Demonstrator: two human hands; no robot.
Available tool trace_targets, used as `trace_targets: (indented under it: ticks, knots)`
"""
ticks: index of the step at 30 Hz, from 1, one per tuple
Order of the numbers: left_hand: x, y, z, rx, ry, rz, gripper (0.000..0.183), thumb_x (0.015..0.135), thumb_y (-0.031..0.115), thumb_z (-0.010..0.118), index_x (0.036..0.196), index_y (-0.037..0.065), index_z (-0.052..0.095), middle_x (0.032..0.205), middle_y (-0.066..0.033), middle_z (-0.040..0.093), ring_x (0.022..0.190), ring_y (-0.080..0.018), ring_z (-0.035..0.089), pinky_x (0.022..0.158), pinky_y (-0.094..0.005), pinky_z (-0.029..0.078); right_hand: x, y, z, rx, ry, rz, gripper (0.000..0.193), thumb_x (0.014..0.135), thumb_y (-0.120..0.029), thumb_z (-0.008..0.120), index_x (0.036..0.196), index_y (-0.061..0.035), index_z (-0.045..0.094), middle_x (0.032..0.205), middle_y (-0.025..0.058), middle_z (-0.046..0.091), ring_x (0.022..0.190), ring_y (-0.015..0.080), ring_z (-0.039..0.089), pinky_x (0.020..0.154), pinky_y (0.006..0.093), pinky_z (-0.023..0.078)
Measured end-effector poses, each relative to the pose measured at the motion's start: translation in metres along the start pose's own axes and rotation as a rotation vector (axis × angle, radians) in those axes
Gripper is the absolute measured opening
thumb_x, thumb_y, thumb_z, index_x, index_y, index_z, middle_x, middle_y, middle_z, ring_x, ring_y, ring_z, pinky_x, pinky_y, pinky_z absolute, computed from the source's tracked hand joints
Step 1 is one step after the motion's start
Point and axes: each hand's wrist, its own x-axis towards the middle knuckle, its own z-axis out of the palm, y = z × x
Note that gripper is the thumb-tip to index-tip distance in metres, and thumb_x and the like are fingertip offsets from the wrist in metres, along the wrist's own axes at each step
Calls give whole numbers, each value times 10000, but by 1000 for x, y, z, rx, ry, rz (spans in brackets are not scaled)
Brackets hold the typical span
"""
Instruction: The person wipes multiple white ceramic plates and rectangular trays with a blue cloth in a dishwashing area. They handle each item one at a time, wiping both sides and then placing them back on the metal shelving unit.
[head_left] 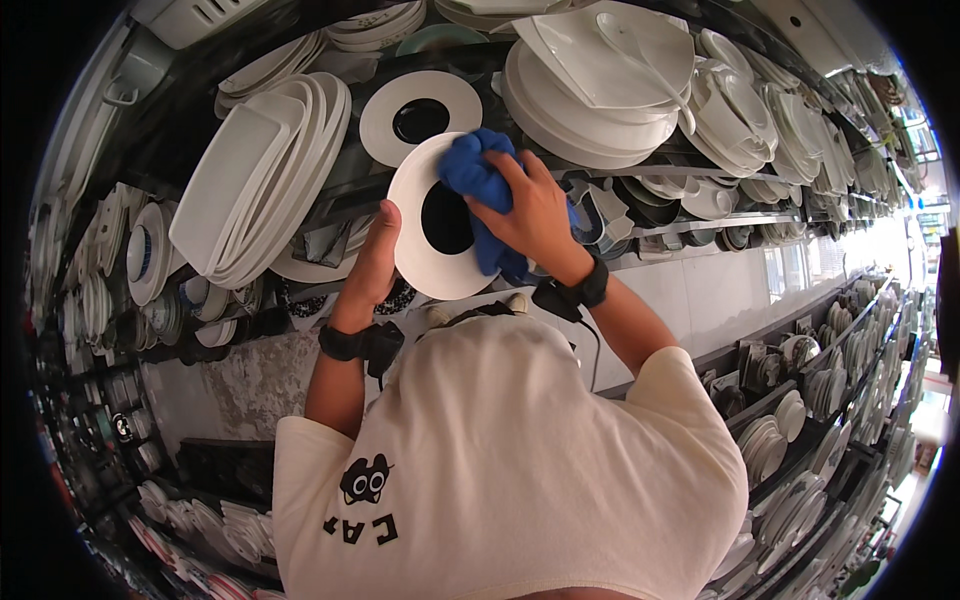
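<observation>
A white plate with a wide rim and a black centre [420, 245] is tilted up in front of me. My left hand [374, 258] grips its left edge, the thumb up along the rim. My right hand [528, 205] is closed on a blue cloth [465, 170], which is pressed against the plate's right side and hangs down over its edge. The cloth covers part of the black centre. Just behind, a similar white plate with a black centre [378, 118] lies on the dark shelf.
Left of my hands leans a stack of white rectangular dishes [235, 180]. Large white plates and a square bowl [590, 75] are piled at the back right. Shelves crowded with dishes run along both sides. A pale tiled floor [690, 290] shows below the shelf.
</observation>
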Motion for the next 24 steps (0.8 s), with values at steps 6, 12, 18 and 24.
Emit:
trace_targets:
  ticks: [6,12,18,24]
  knots:
    - [8,8,-18,-114,-9,-24,843,949,680,326,1469,17,313,1408,-156,467,1265,-257,511,1051,-403,433,10,-28,24,370,-206,-226,554,719,-316,767,1198,-99,591,906,185,537,819,394,584,736,452,497]
    - [5,15,-14,-134,33,2,813,972,648,308,1461,-1,322,1425,-152,455,1273,-252,506,1056,-393,423,29,-33,13,72,-120,-429,618,668,-253,824,1233,-179,585,1080,156,519,963,354,564,784,421,496]
    - [-10,23,-16,-20,57,188,791,990,620,286,1477,-4,299,1447,-141,448,1317,-254,460,1096,-376,366,67,-14,-4,139,96,-196,834,629,-275,864,1358,-184,468,1232,193,498,1116,406,527,925,450,474]
    - [-8,15,-39,-24,161,457,751,1002,580,319,1479,1,287,1454,-134,440,1313,-257,465,1097,-382,370,10,23,28,706,-108,117,1031,654,-192,885,1466,-73,262,1360,196,442,1235,308,486,1052,408,421]
